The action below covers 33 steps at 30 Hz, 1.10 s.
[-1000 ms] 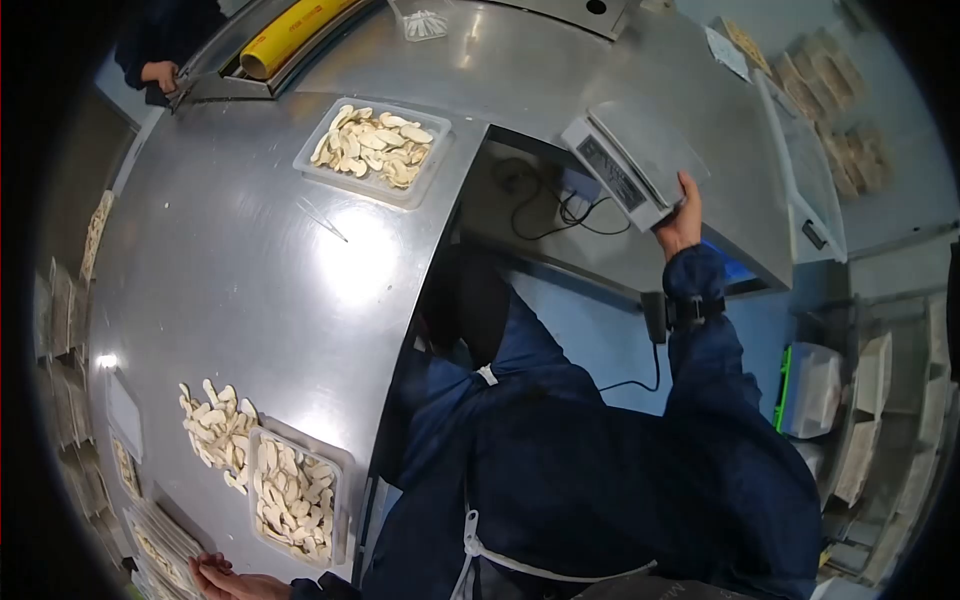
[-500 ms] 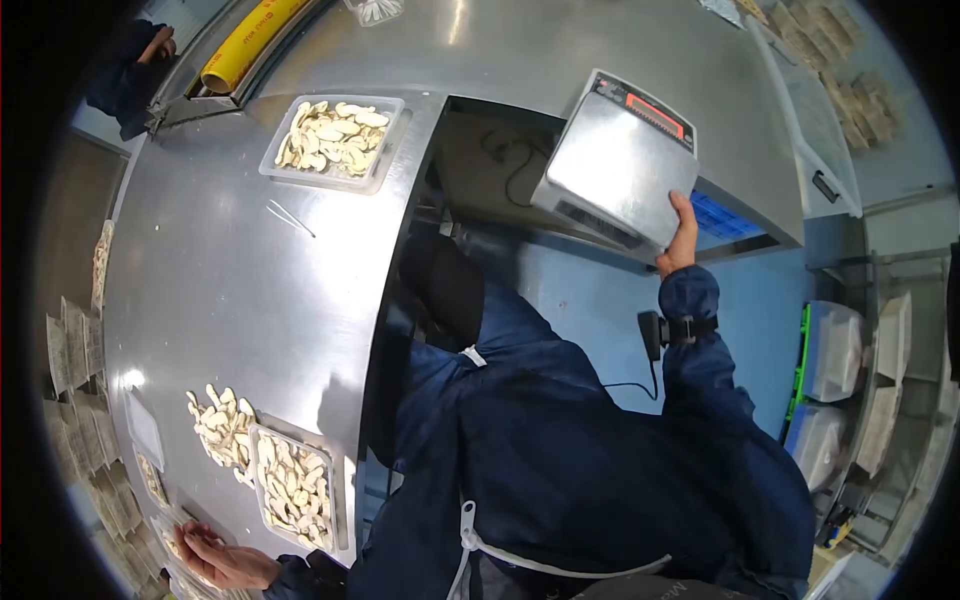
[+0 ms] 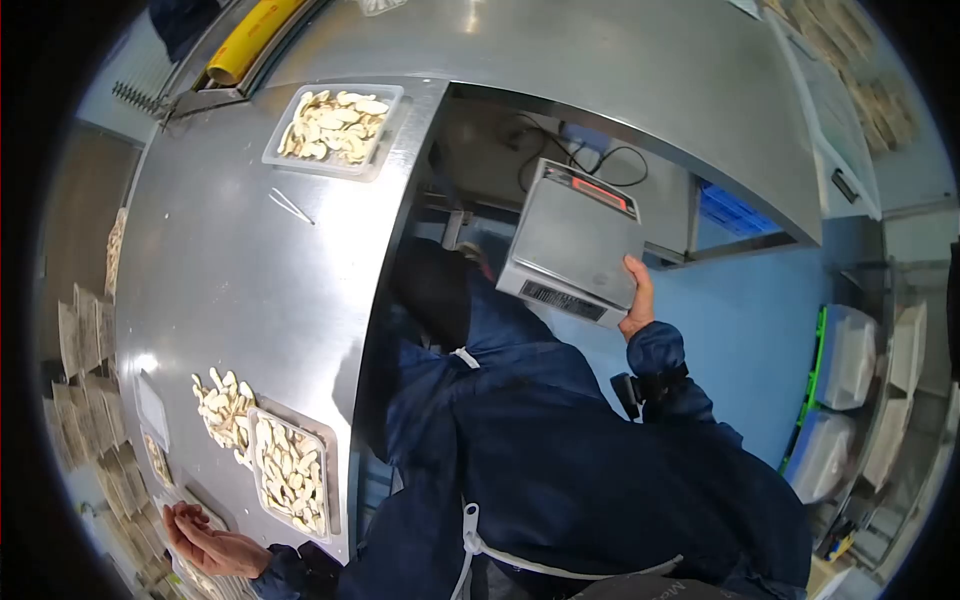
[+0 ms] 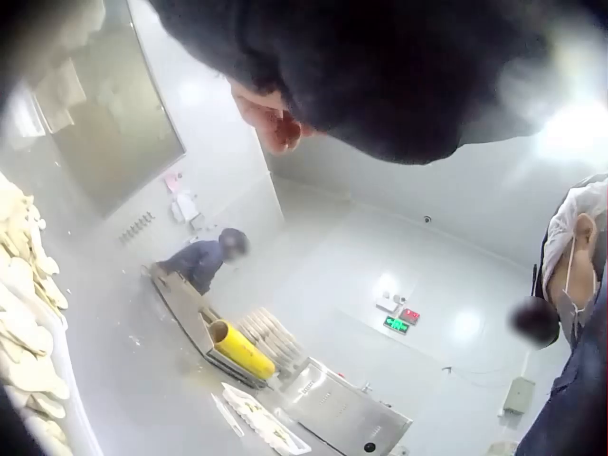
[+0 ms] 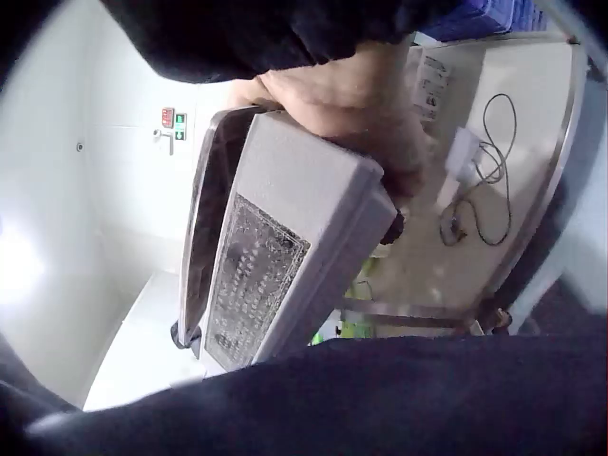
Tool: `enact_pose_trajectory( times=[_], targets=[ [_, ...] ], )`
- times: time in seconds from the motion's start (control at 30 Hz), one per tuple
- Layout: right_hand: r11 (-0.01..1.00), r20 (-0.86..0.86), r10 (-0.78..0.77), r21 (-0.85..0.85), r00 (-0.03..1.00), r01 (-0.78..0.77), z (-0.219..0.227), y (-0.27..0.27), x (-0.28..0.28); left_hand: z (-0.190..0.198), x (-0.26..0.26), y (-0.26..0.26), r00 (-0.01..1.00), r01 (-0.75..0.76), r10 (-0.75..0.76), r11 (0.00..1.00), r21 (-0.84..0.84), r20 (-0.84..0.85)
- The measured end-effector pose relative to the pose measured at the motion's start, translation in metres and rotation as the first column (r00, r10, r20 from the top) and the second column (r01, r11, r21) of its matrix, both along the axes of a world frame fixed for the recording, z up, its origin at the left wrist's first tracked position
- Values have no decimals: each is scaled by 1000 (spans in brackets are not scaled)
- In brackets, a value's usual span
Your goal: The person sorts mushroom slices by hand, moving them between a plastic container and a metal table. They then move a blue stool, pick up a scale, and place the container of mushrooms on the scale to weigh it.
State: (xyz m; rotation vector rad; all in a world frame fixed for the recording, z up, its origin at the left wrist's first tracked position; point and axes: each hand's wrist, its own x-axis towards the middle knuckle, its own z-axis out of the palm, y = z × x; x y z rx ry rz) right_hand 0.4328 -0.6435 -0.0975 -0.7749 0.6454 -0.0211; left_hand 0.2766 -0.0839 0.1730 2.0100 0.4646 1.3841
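My right hand (image 3: 640, 297) grips a digital weighing scale (image 3: 580, 235) by its near right side. The scale hangs tilted in front of the open space under the table, steel pan upward. In the right wrist view, its grey underside and label (image 5: 256, 275) show, with the hand curled over the edge. My left hand (image 3: 213, 545) is turned palm up with fingers loosely bent, nothing seen in it. It hovers at the table's lower left, beside a plastic tray of sliced mushrooms (image 3: 290, 475). A loose pile of mushroom slices (image 3: 225, 408) lies against that tray.
A second tray of mushroom slices (image 3: 335, 125) and tweezers (image 3: 291, 206) lie farther up the steel table (image 3: 260, 300). A yellow roll (image 3: 250, 45) sits in its holder behind. Beneath the tabletop are cables and a blue crate (image 3: 735, 212). Clear bins (image 3: 850, 360) stand right.
My right hand has brought the scale off the tabletop area, turned its pan upward, and lowered it toward my body. The left hand has shifted slightly up and left, still palm up.
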Motion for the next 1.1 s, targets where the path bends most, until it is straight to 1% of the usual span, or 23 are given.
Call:
enact_pose_trajectory(
  times=[0.07, 0.1, 0.17, 0.2, 0.27, 0.3, 0.37, 0.43, 0.47, 0.6, 0.7, 0.73, 0.77, 0.93, 1.03, 1.07, 1.1],
  targets=[
    [999, 5, -14, 51, 1000, 13, -24, -12, 20, 7, -4, -7, 998, -60, 61, 998, 16, -35],
    [998, 7, -36, 46, 999, 36, -42, -19, 32, 10, -3, -15, 994, -94, 96, 995, 32, -55],
    [996, 5, -79, 31, 997, 78, -86, -37, 55, 14, -1, -22, 986, -135, 140, 989, 62, -93],
    [993, -46, -112, 24, 993, 113, -108, -46, 69, 17, -2, -21, 983, -142, 150, 987, 79, -106],
    [982, -53, -177, 58, 983, 180, -121, -48, 91, 24, 3, -22, 977, -159, 170, 983, 90, -128],
    [975, -61, -208, 72, 976, 212, -134, -53, 104, 27, 10, -25, 974, -170, 180, 982, 82, -139],
    [950, -94, -300, 61, 949, 306, -180, -67, 124, 35, 33, -34, 966, -172, 183, 982, 76, -185],
    [921, -130, -381, 29, 915, 387, -211, -75, 150, 40, 68, -51, 956, -168, 182, 983, 79, -231],
    [911, -189, -392, 57, 900, 408, -225, -82, 162, 42, 85, -57, 947, -162, 178, 984, 79, -268],
    [898, -178, -401, 119, 898, 425, -276, -95, 213, 50, 153, -84, 882, -100, 178, 975, 197, -436],
    [921, -215, -336, 130, 917, 368, -303, -99, 269, 46, 197, -100, 846, -117, 225, 963, 244, -483],
    [928, -219, -317, 129, 923, 349, -312, -100, 289, 45, 208, -103, 826, -145, 261, 955, 259, -500],
    [936, -237, -291, 128, 927, 327, -324, -98, 305, 43, 222, -108, 823, -126, 239, 961, 244, -515],
    [959, -281, -217, 116, 935, 258, -367, -91, 377, 35, 276, -118, 737, 11, 196, 953, 302, -647],
    [970, -305, -181, 101, 935, 221, -383, -89, 408, 26, 299, -124, 720, 36, 153, 966, 257, -677],
    [974, -314, -169, 92, 934, 208, -387, -88, 414, 24, 305, -129, 705, 10, 185, 963, 271, -684],
    [979, -322, -148, 88, 935, 185, -391, -87, 421, 21, 312, -133, 703, 19, 180, 962, 272, -688]
  ],
)
